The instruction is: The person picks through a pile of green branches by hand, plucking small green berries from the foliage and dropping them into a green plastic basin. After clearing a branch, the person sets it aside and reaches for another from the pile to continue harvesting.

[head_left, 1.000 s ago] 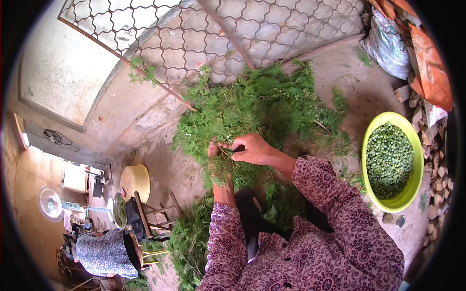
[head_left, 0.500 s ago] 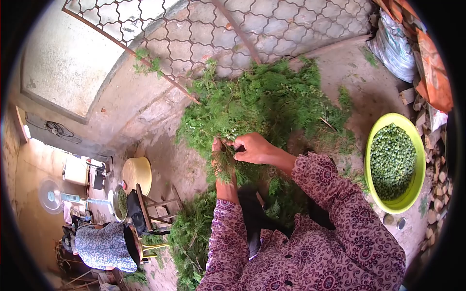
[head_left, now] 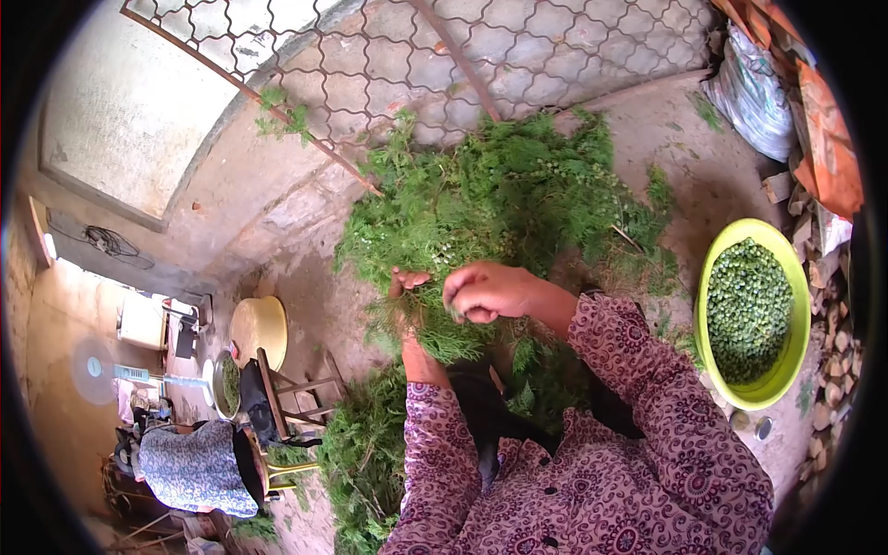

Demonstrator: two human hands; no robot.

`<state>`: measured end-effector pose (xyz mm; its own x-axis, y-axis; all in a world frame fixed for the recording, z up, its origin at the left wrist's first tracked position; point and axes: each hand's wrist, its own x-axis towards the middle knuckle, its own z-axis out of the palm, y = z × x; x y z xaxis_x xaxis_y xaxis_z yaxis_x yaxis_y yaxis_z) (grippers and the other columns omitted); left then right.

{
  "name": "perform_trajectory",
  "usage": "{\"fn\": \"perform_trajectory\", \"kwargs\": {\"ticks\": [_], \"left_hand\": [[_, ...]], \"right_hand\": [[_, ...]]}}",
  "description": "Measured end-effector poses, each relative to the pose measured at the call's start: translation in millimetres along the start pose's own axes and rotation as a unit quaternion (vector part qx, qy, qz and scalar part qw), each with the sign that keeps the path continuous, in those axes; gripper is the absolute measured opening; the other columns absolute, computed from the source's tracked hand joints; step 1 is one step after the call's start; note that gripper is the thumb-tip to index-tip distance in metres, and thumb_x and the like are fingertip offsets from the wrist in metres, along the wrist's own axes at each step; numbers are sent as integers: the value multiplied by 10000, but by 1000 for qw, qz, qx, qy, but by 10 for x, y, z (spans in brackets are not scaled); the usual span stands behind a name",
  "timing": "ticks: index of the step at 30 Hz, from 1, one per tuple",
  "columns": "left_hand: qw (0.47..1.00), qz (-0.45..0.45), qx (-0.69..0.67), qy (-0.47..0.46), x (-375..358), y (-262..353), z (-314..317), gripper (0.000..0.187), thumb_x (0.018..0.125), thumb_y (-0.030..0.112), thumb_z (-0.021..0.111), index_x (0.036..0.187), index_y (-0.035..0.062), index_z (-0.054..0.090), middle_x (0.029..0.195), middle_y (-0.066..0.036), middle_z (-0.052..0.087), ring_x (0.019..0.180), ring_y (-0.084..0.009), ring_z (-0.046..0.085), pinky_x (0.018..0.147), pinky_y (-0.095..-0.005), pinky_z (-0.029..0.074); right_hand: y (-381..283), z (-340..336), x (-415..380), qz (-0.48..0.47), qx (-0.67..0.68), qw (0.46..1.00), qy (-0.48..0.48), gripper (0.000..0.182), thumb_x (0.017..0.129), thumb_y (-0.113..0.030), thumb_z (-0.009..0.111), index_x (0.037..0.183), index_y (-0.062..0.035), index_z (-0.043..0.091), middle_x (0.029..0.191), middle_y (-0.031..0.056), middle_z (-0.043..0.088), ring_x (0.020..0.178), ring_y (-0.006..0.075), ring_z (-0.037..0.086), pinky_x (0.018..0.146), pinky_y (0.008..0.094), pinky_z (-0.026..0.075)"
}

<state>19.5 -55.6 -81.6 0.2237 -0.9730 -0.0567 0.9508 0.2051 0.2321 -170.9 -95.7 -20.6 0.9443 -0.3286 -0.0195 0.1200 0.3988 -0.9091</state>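
Observation:
My left hand point(head_left: 408, 278) is wrapped round a feathery green sprig point(head_left: 446, 335), whose fine leaves spread over my palm and wrist. Just to its right, my right hand point(head_left: 493, 291) is closed with the fingers curled in; whatever it may hold is hidden. A small gap separates the two hands. Beyond them lies a big heap of feathery green branches point(head_left: 518, 176), dotted with small pale berries. More cut branches point(head_left: 356, 476) lie along my left side.
At right stands a yellow-green basin point(head_left: 803, 319) of small round green berries point(head_left: 747, 310), beside stacked firewood point(head_left: 832, 393). A white sack point(head_left: 754, 97) is behind it. Left are a wooden stool point(head_left: 301, 398), a fan point(head_left: 92, 370) and another person point(head_left: 199, 467). A metal lattice point(head_left: 398, 65) leans at the back.
My right hand has turned and curled further, drawing slightly apart from my left hand. The left hand has shifted a little left, and the sprig in it fans out more.

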Motion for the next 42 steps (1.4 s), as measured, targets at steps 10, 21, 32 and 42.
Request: {"fn": "perform_trajectory", "kwargs": {"ticks": [10, 21, 32, 42], "left_hand": [[970, -68, -110, -204, 60, -73, 107, 70, 802, 91, 507, 824, 26, 523, 667, -11, 456, 599, -113, 396, 581, -261, 345], [974, -9, 187, -126, -175, -181, 407, 168, 831, 230, 511, 810, 65, 498, 656, 5, 421, 552, -111, 342, 525, -254, 296], [980, -38, 190, 43, -45, 21, -1, 148, 847, 214, 503, 846, 68, 525, 655, -16, 507, 553, -138, 431, 564, -305, 385], [894, 130, 413, 118, -22, 585, -717, 135, 860, 205, 475, 862, 75, 511, 650, -16, 453, 556, -145, 424, 527, -270, 386]], "right_hand": [[-45, -228, 43, -56, 232, 965, 109, 205, 861, -256, 497, 854, -52, 520, 718, 52, 527, 462, 50, 395, 372, 164, 273], [-74, -295, 17, -76, 252, 950, 170, 193, 847, -230, 525, 826, -39, 512, 697, 52, 507, 445, 58, 406, 372, 188, 277], [-123, -406, -99, -107, 289, 938, 162, 161, 837, -207, 537, 810, -51, 510, 707, 44, 500, 454, 54, 372, 381, 187, 263], [-112, -577, -176, -135, 357, 908, 171, 170, 802, -201, 588, 783, -41, 533, 695, 54, 516, 466, 56, 386, 379, 186, 277]]}}
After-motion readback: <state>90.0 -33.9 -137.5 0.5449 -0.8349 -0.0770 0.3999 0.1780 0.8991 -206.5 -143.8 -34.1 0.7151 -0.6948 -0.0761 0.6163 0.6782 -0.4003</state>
